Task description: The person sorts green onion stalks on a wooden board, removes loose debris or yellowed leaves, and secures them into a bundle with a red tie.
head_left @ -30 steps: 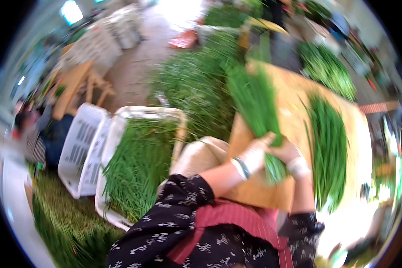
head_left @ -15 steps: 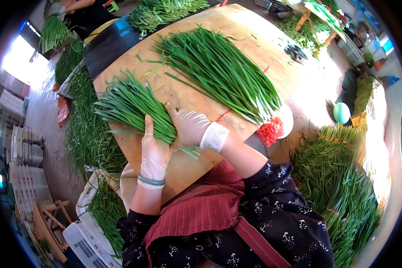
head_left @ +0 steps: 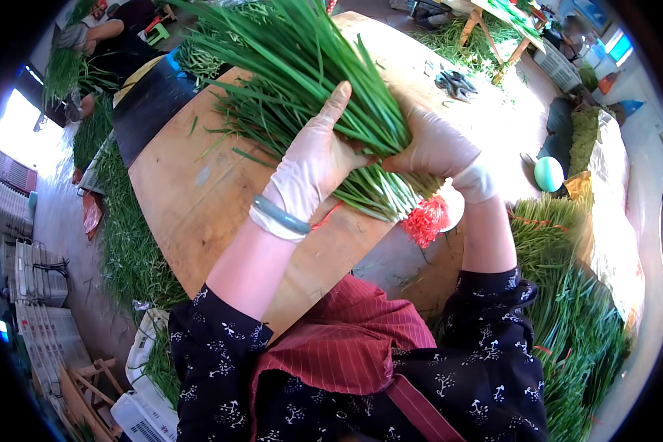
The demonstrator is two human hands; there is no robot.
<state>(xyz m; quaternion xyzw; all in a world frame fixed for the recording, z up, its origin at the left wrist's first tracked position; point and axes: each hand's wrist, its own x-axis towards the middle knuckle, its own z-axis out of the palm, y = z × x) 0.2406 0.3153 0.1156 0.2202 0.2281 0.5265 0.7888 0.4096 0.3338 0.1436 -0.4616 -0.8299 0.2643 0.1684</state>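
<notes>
Gloved in thin white, my left hand and my right hand clasp a bunch of long green garlic chives from both sides. Its leaf tips fan away toward the far left. A pale green bangle circles my left wrist. Underneath, more garlic chives lie on the wooden board; their pale stem ends show below my hands. The held bunch hides much of that pile. By the stem ends, at the board's near right edge, sits a bundle of red ties.
Dark scissors-like tools lie on the board's far right. Heaped greens flank the board at left, and another heap fills the right. A mint-green ball-like object is on the floor. At far left, a person handles greens.
My hands have moved right and away from me, from the board's left side to over the larger pile. The chives they hold are raised, with their tips now over the far edge.
</notes>
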